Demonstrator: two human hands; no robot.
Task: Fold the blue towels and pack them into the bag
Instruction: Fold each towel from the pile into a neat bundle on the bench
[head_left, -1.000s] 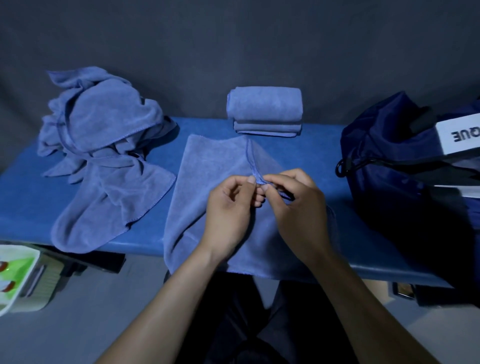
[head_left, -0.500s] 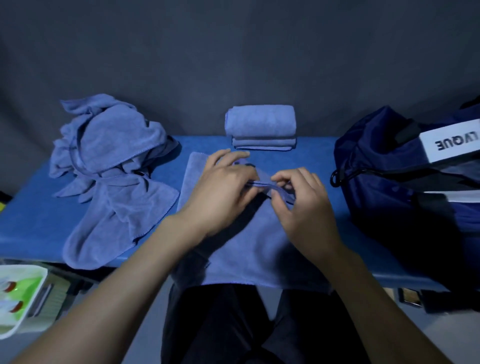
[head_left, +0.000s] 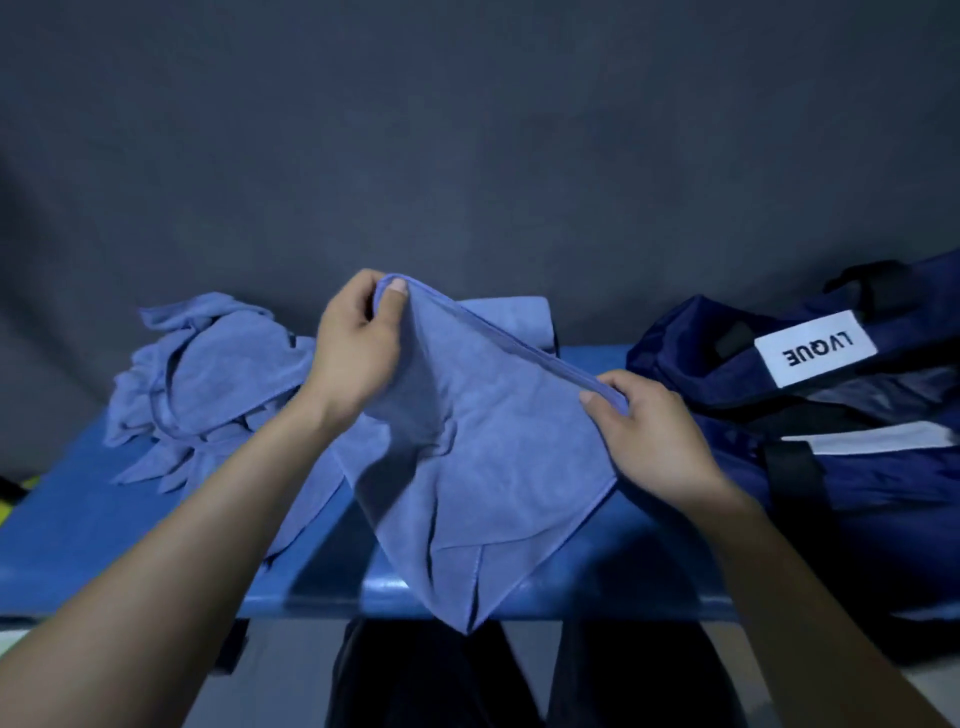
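A blue towel (head_left: 478, 457) hangs lifted over the blue table (head_left: 78, 530), its hemmed edge stretched between both hands and its lower corner drooping past the table's front edge. My left hand (head_left: 358, 348) pinches the upper corner, raised high. My right hand (head_left: 649, 431) grips the same edge lower and to the right. A stack of folded blue towels (head_left: 524, 322) sits behind, mostly hidden by the held towel. A dark navy bag (head_left: 810, 415) with a white label lies at the right.
A heap of unfolded blue towels (head_left: 208, 379) lies on the table's left part. A dark grey backdrop rises behind the table. My dark-clothed legs show below the front edge. A yellow-green object peeks in at the far left edge.
Both hands pinched the towel's edge together on the table, then moved apart and up. The towel is now lifted off the surface with its edge pulled taut. The camera tilted upward.
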